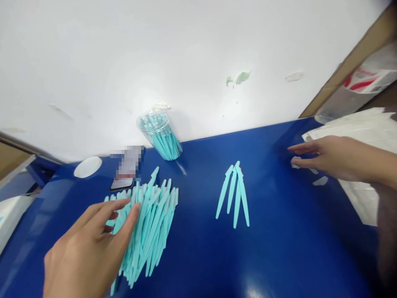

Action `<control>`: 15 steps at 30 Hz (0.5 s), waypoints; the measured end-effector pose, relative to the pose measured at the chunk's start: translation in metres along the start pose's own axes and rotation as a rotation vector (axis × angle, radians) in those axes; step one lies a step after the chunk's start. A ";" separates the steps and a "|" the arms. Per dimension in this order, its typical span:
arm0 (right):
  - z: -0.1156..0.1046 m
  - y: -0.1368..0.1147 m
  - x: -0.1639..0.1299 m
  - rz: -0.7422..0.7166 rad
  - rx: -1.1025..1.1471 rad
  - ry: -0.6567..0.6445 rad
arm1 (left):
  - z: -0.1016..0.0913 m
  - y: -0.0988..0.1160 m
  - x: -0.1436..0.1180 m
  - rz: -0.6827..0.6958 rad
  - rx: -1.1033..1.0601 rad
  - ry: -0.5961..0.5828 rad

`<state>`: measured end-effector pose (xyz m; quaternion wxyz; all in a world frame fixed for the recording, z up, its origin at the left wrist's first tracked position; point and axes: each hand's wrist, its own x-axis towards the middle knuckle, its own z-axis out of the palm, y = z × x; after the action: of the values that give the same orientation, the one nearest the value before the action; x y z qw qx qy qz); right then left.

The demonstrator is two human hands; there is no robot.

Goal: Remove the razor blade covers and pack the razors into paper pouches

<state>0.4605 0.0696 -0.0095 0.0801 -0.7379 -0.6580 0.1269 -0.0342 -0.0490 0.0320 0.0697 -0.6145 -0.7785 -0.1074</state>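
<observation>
Turquoise plastic sticks, loose pile [151, 223]: lies on the blue counter [294, 248] toward its near left corner, the sticks running roughly near to far. Left hand [89, 248] rests over the pile's left side, fingers spread and open, fingertips [135, 208] touching the top sticks; nothing is pinched or lifted.

Turquoise sticks, set of four [235, 193]: laid apart from the pile at mid-counter, fanned with far ends close together and near ends spread. No hand touches them; they lie between the two hands, well apart from each.

Right hand [328, 159]: reaches in from the right edge, fingers extended and loosely open just above the counter, close to small white pieces [321, 181] lying there. Whether it holds one cannot be told.

White flat packets, stack [359, 128]: at the far right corner, beside the right hand.

Phone [121, 183]: flat, just beyond the pile.

White round lid [88, 167]: at the far left edge.

Clear cup [159, 134]: tilted against the white wall [186, 54] at the far edge, filled with the same turquoise sticks.
</observation>
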 end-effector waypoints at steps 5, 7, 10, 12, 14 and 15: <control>-0.003 -0.010 -0.006 -0.052 0.056 -0.049 | 0.015 0.079 0.008 0.408 -0.203 -0.251; -0.008 -0.013 -0.008 -0.010 0.097 -0.066 | 0.023 0.111 0.014 0.529 -0.128 -0.401; -0.013 -0.015 -0.008 0.068 0.130 -0.114 | 0.031 0.138 0.022 0.600 -0.046 -0.480; -0.014 -0.016 -0.007 0.094 0.130 -0.123 | 0.032 0.143 0.026 0.621 -0.010 -0.484; -0.014 -0.018 -0.008 0.089 0.135 -0.123 | 0.031 0.142 0.028 0.640 0.033 -0.490; -0.014 -0.019 -0.008 0.087 0.138 -0.128 | 0.030 0.140 0.029 0.647 0.053 -0.493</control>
<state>0.4460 0.0643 0.0097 0.0829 -0.7490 -0.6188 0.2218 0.0960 0.0169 0.0213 -0.0728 -0.8331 -0.5408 0.0907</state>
